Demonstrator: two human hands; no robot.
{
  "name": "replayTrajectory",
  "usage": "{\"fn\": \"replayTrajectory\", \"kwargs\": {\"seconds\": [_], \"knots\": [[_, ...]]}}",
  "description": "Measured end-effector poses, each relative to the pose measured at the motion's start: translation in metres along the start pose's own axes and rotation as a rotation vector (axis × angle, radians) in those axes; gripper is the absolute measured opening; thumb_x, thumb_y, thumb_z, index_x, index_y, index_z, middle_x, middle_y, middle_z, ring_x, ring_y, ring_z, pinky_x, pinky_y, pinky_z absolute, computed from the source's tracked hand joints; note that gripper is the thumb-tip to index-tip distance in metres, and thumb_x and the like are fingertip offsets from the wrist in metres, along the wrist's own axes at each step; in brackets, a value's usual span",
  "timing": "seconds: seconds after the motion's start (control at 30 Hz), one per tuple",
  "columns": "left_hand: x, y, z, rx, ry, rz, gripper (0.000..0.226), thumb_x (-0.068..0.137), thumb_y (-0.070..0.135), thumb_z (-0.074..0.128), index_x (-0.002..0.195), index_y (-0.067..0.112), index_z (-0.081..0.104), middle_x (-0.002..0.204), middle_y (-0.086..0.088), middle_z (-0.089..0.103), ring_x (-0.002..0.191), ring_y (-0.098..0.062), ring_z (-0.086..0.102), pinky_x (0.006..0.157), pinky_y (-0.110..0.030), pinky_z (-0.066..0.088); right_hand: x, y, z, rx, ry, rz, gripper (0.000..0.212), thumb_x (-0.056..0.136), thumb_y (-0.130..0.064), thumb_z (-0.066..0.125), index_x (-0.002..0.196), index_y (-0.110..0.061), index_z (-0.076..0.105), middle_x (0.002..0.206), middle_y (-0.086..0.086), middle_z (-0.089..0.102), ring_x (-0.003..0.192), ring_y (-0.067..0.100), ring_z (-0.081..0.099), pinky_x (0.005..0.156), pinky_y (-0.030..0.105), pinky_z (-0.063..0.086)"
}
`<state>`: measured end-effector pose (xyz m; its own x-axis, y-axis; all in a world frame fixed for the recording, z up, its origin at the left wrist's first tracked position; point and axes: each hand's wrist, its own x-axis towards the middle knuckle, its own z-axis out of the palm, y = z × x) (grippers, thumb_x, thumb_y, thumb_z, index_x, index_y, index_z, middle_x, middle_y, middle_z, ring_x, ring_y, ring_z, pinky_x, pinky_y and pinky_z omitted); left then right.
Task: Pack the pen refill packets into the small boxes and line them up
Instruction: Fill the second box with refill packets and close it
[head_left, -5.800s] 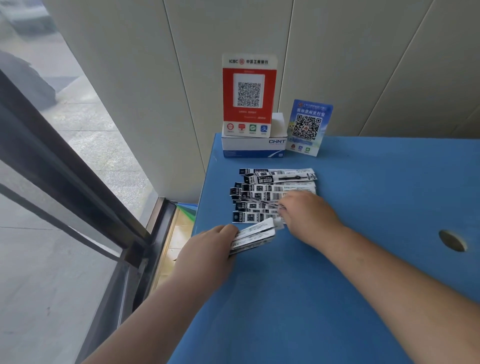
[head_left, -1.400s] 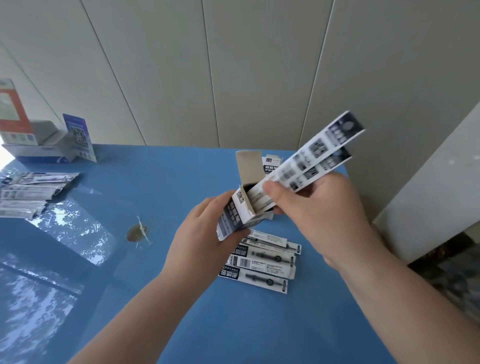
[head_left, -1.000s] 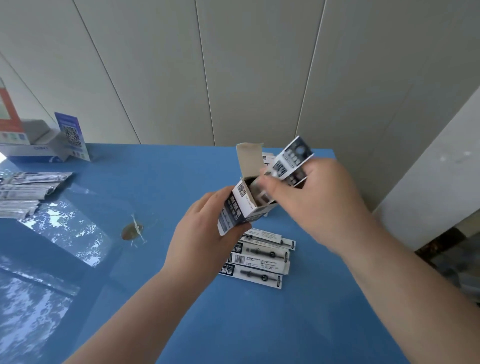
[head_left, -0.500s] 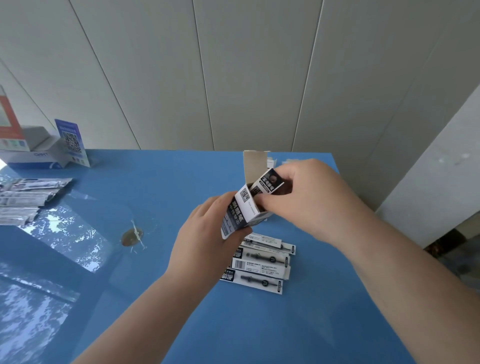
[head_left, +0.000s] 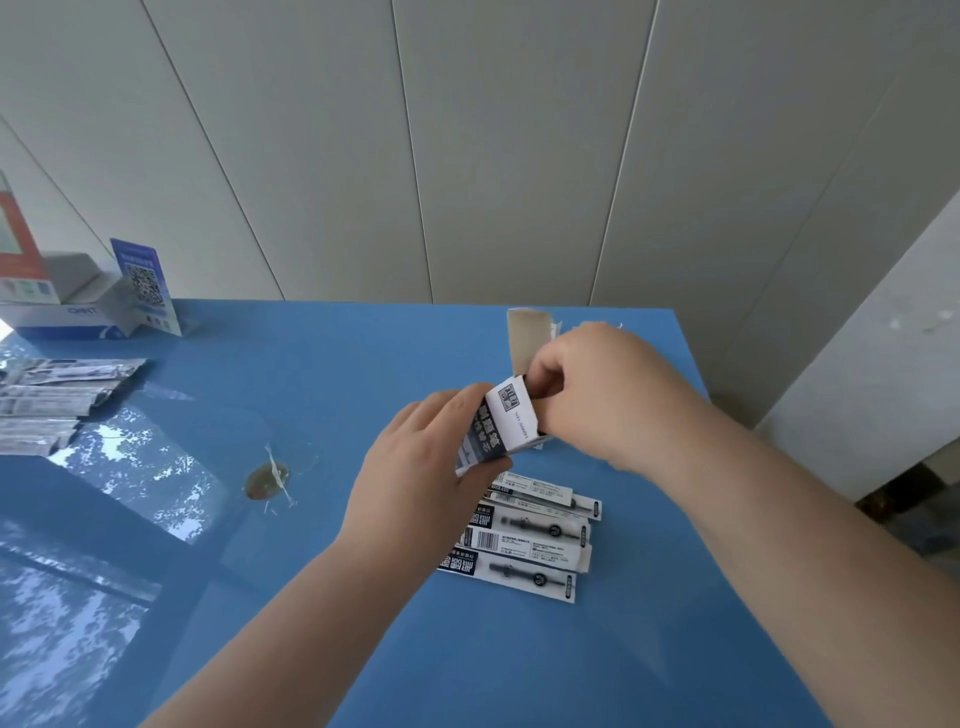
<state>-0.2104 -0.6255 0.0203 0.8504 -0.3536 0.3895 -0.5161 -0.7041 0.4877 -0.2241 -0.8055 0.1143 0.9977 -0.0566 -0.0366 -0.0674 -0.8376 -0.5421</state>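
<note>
My left hand (head_left: 415, 483) grips a small dark-and-white box (head_left: 498, 423) held above the blue table (head_left: 363, 374), its brown top flap (head_left: 527, 338) standing open. My right hand (head_left: 597, 384) is at the box's open mouth, fingers curled down into it; the packets it pushed in are hidden inside. Under my hands lies a short stack of pen refill packets (head_left: 535, 540). A larger pile of refill packets (head_left: 57, 395) lies at the table's far left.
A white CHNT carton (head_left: 57, 312) with a red QR stand (head_left: 18, 244) and a blue QR card (head_left: 145, 286) sits at the back left. A round cable hole (head_left: 267, 480) is left of my hands. The table ends just right of the box, by a grey wall.
My right hand has pushed the packets all the way down into the box; they stuck out above it before. The left hand has kept holding the box.
</note>
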Motion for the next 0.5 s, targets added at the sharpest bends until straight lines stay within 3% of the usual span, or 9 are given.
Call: {"fn": "replayTrajectory", "kwargs": {"seconds": [0.1,0.17,0.3,0.4,0.5], "knots": [[0.002,-0.002,0.001,-0.017,-0.008,-0.013,0.055,0.082,0.033,0.08,0.132,0.035,0.056,0.116,0.02,0.062,0.105,-0.008,0.054,0.082,-0.024,0.039,0.006,0.0,0.003,-0.037,0.021,0.004,0.026,0.078,-0.031,0.078,0.057,-0.031,0.063,0.071,-0.009,0.066,0.055,0.008,0.056,0.031,0.012,0.03],[0.005,-0.004,0.002,-0.033,-0.002,-0.011,0.055,0.082,0.034,0.08,0.131,0.037,0.055,0.116,0.022,0.061,0.105,-0.007,0.054,0.081,-0.023,0.038,0.008,0.004,0.0,0.016,0.087,0.012,0.022,0.074,-0.038,0.081,0.062,-0.029,0.065,0.068,-0.012,0.069,0.059,0.005,0.061,0.043,0.017,0.037],[0.015,-0.009,0.004,-0.057,0.014,-0.019,0.053,0.082,0.037,0.078,0.129,0.04,0.053,0.114,0.024,0.059,0.102,-0.006,0.055,0.076,-0.018,0.038,0.008,0.006,0.004,0.107,0.157,-0.054,0.017,0.075,-0.041,0.081,0.07,-0.033,0.066,0.076,-0.032,0.065,0.063,-0.006,0.059,0.047,0.015,0.034],[0.023,-0.015,0.005,-0.109,0.021,-0.055,0.052,0.084,0.039,0.077,0.129,0.044,0.051,0.114,0.027,0.056,0.103,-0.001,0.055,0.076,-0.013,0.039,0.01,0.009,0.01,0.239,0.279,-0.107,0.015,0.077,-0.039,0.083,0.078,-0.034,0.068,0.075,-0.019,0.067,0.067,-0.001,0.06,0.052,0.014,0.041],[0.028,-0.021,0.007,-0.128,0.008,-0.066,0.062,0.086,0.04,0.076,0.139,0.047,0.045,0.118,0.029,0.056,0.108,0.0,0.055,0.082,-0.015,0.042,0.014,0.013,0.013,0.305,0.333,-0.185,0.008,0.08,-0.035,0.082,0.083,-0.035,0.075,0.073,-0.017,0.064,0.066,-0.002,0.056,0.057,0.01,0.038]]}}
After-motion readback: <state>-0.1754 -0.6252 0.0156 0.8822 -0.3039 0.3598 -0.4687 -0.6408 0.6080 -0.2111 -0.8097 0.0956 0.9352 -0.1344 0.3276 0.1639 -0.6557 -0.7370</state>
